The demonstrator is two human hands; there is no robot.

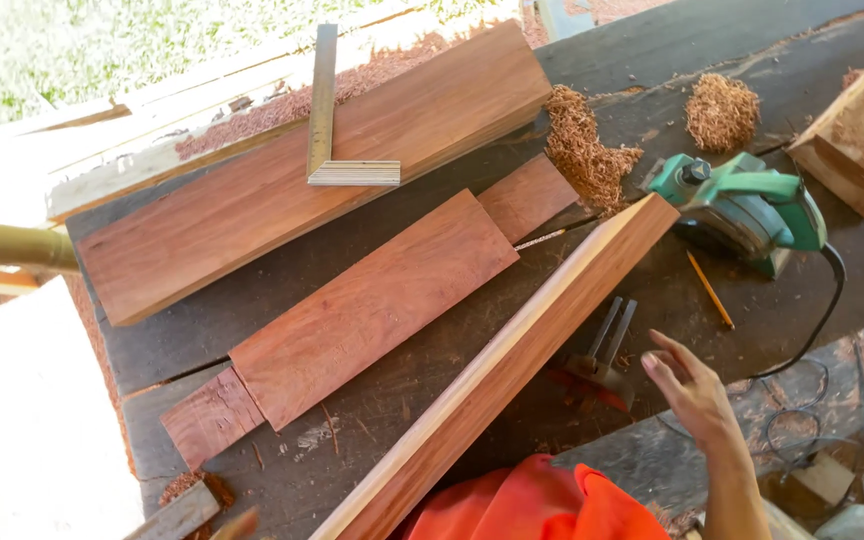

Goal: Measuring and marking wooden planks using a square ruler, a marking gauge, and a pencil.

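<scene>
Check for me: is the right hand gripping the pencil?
No: the right hand is open and empty, and the pencil lies apart on the workbench.

The right hand hovers open over a bare strip of the dark surface near its near edge, hemmed by the long tilted plank on one side and the small metal clamp just beside it. Toward the far right corner the green electric planer, its black cord and a pencil block the way. Beyond the plank, flat boards and a try square fill the middle, with narrow dark gaps between them.
</scene>
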